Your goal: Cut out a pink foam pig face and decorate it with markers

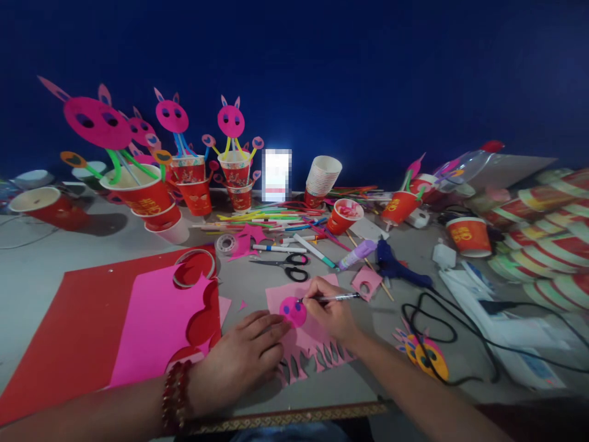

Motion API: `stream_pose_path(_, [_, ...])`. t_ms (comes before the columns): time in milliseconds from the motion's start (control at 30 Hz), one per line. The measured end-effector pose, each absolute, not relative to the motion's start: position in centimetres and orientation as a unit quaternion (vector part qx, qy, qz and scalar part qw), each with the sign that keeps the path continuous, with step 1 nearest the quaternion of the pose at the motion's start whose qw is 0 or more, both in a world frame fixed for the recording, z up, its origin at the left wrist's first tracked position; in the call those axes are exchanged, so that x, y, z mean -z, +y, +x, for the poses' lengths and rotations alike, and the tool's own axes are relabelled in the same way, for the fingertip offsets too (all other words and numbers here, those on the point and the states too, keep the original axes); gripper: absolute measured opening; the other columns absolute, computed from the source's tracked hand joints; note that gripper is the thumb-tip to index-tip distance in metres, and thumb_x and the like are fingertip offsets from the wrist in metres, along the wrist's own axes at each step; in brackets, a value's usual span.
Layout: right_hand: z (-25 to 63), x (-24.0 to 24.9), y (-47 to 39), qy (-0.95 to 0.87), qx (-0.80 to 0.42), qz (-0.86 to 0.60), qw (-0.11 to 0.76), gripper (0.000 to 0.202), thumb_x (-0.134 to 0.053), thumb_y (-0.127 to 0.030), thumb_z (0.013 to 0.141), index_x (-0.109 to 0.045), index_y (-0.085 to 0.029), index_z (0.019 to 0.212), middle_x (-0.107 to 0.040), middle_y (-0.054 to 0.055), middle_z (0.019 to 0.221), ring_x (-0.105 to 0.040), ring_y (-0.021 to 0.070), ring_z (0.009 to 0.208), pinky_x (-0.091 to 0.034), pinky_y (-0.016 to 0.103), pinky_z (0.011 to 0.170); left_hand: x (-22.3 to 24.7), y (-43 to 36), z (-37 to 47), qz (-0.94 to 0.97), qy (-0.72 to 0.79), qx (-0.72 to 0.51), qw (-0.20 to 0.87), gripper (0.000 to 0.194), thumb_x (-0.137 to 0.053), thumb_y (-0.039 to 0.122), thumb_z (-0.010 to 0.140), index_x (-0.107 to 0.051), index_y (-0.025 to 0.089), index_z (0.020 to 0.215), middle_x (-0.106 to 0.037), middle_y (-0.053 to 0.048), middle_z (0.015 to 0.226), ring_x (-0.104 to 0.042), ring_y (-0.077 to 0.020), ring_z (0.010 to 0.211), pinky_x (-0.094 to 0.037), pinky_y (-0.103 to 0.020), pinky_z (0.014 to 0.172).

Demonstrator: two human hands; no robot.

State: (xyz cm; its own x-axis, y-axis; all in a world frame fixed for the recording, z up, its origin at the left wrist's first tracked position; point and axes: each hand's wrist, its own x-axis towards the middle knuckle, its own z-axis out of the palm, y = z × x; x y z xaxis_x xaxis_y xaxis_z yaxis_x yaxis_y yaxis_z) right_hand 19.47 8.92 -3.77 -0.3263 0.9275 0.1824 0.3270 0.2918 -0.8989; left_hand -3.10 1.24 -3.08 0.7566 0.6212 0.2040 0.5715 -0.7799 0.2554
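Note:
A black-and-white pen is pinched in my right hand, its tip on a dark spot of a small magenta paper circle. Two blue-purple spots show on that circle. My left hand lies palm down with its fingers apart, fingertips at the circle's lower left edge. Under both hands is a pale pink sheet with leaf-shaped holes cut along its lower edge. Black-handled scissors rest just above the sheet.
Red card and a magenta sheet lie at left. Pig-faced paper figures stand in cups behind. A blue glue gun, a black cord and stacked cups are at right. Markers and coloured sticks fill the middle back.

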Motion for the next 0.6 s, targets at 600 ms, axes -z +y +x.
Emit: stream_pose_path(600, [19.58,3.63,8.83,-0.692,-0.406,-0.442,0.4,0.02,-0.052,-0.012,0.079,-0.045,-0.022,0.063,-0.041,-0.006,0.056,-0.037,0.0109,0.051,-0.029,0.024,0.049,3.42,1.21,-3.18,0.933,0.318,-0.145,0.09,0.021,-0.064,0.035,0.091,-0.061,0.018,0.104,-0.049,-0.005,0.146,-0.044,-0.0238,0.134,-0.033,-0.043,0.115])
